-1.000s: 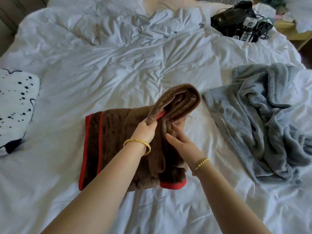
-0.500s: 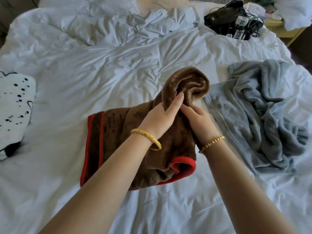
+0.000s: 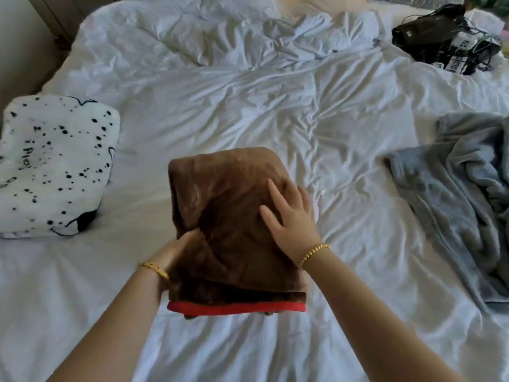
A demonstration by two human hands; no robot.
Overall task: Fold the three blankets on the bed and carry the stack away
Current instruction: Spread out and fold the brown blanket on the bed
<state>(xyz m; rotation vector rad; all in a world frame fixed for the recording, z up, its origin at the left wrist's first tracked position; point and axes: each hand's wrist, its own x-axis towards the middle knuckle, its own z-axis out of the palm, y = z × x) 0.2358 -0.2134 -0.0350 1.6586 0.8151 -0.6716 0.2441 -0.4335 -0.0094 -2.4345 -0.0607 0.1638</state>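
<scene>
- The big bed with its wrinkled white cover (image 3: 248, 106) is where I work, and all three blankets lie on it.
- The soft grey fleece blanket (image 3: 454, 194) lies in a messy heap on the right side of the bed. It is not folded yet, so I think it is my next job.
- The white blanket with black spots (image 3: 55, 161) sits on the left side, in a puffy bundle. It looks folded to me, but I cannot be sure.
- The fuzzy brown blanket with a red edge (image 3: 231, 230) is in the middle, just in front of me. It is folded into a thick square, with the red edge on the side near me. This one looks almost done.
- My right hand (image 3: 292, 216) lies flat on top of the brown blanket with its fingers spread out, pressing it down.
- My left hand (image 3: 176, 255) holds the left side of the brown blanket. My thumb is on top and my fingers are hidden under it.
- So I guess about two blankets are folded and one is left. After that I must pile them up and carry them away.
</scene>
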